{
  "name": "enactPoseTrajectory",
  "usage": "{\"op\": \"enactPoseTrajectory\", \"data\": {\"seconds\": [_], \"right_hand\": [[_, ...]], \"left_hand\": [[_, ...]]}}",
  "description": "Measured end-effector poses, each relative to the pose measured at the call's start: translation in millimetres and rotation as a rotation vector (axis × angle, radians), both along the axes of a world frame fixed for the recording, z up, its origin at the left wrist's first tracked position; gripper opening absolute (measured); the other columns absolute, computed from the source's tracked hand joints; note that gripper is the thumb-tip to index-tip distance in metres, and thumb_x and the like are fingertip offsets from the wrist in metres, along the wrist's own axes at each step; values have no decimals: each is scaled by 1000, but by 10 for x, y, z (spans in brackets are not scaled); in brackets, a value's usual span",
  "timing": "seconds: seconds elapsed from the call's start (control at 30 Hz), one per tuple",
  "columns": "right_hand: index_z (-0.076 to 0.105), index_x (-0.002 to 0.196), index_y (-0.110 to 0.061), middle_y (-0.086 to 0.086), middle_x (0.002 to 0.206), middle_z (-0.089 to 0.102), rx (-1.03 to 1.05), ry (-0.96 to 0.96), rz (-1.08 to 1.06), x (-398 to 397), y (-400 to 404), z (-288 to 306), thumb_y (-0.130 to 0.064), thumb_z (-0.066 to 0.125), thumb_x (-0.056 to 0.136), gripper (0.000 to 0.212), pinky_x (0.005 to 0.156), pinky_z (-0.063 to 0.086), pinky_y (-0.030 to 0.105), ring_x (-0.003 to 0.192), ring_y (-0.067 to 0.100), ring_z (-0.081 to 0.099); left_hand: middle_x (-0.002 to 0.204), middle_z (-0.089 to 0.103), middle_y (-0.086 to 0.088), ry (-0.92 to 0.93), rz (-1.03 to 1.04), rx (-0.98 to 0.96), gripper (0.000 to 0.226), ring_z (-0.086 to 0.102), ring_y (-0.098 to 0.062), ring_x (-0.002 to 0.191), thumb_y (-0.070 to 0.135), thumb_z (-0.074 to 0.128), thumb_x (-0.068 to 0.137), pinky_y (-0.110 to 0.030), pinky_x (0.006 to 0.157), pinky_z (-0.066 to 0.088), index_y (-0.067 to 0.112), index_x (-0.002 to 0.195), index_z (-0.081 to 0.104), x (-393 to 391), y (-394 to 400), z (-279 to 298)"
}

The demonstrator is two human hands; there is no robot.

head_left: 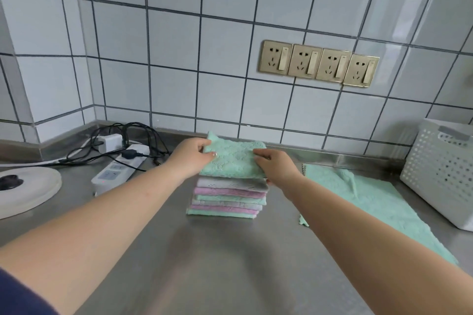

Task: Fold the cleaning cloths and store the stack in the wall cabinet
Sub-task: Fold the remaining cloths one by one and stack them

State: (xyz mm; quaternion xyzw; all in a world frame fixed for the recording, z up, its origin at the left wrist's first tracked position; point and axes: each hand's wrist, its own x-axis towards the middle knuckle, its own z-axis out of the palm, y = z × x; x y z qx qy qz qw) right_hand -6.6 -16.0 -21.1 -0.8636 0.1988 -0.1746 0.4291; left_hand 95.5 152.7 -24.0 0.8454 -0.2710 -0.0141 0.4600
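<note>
Both hands hold a folded green cloth (234,160) at the top of a stack of folded cloths (227,198) on the steel counter (204,263).

The left hand (190,158) pinches the cloth's left edge, thumb on top and fingers curled round the far corner; the right hand (275,165) grips the right edge, fingers over the top, thumb hidden beneath; the cloth lies between the two hands, roughly flat, its long axis running left to right, parallel to the tiled wall (179,59); the stack under it shows grey, pink and green layers, edges facing the camera; an unfolded green cloth (371,202) lies spread just right of the right forearm; a white perforated basket (442,174) stands at far right; a power strip (120,169) with cables sits to the left.
</note>
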Motion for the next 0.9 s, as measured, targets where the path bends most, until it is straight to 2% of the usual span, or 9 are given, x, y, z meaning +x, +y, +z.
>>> {"op": "enactPoseTrajectory", "data": {"seconds": [0.2,0.3,0.4,0.47,0.53,0.63,0.73,0.83,0.9], "right_hand": [[62,123,-22,-11,49,44,-72,70,-9,171,-120,-179,-18,47,94,33,47,36,18,43,9,36],[64,119,-26,-8,59,53,-151,98,2,175,-110,-258,-20,45,92,34,39,31,10,39,6,37],[63,120,-31,5,112,61,-267,57,-54,265,-180,-184,-33,47,91,33,60,45,18,54,11,55],[60,124,-29,4,135,51,-337,10,-79,354,-180,-45,-34,45,93,35,86,49,28,88,18,64],[61,125,-27,1,136,52,-373,-20,-66,444,-101,68,-28,41,94,36,92,47,31,101,21,60],[66,117,-22,6,112,67,-444,43,-8,612,75,62,-18,39,93,37,78,48,32,89,26,61],[60,123,-20,7,122,62,-554,297,85,765,162,-183,-12,37,92,39,92,48,36,110,27,58],[46,135,-25,1,144,42,-534,338,116,752,126,-386,-24,30,95,43,108,32,46,134,22,35],[32,143,-27,3,155,23,-542,342,102,704,84,-427,-38,23,96,49,114,20,51,144,23,17]], "left_hand": [[141,47,-4,31,5,38,48,44,-16,130,20,61,89,-24,103,31,13,135,49,113,2,-175],[139,49,-1,71,15,-4,44,44,-15,130,17,61,88,-24,100,30,15,131,52,124,10,-223],[141,47,-2,4,99,-62,48,45,-18,128,21,57,90,-31,104,34,16,136,45,186,0,-116],[141,48,-3,-129,110,-30,46,53,-17,113,24,51,93,-27,93,41,16,138,43,218,-75,13],[143,45,-3,-243,56,66,44,56,-18,104,23,43,97,-26,88,43,15,140,41,208,-233,130],[136,53,-10,-314,-20,312,37,56,-27,112,20,36,98,-37,95,46,16,131,51,213,-528,120],[122,62,-12,-265,-56,570,34,57,-29,106,17,34,94,-39,90,48,16,116,60,272,-664,-132],[148,35,-10,-211,-31,690,45,30,-31,136,31,22,99,-51,110,27,22,140,39,337,-609,-354],[157,13,-7,-165,-25,702,51,11,-30,145,42,19,99,-54,115,13,28,148,21,364,-553,-394]]}}
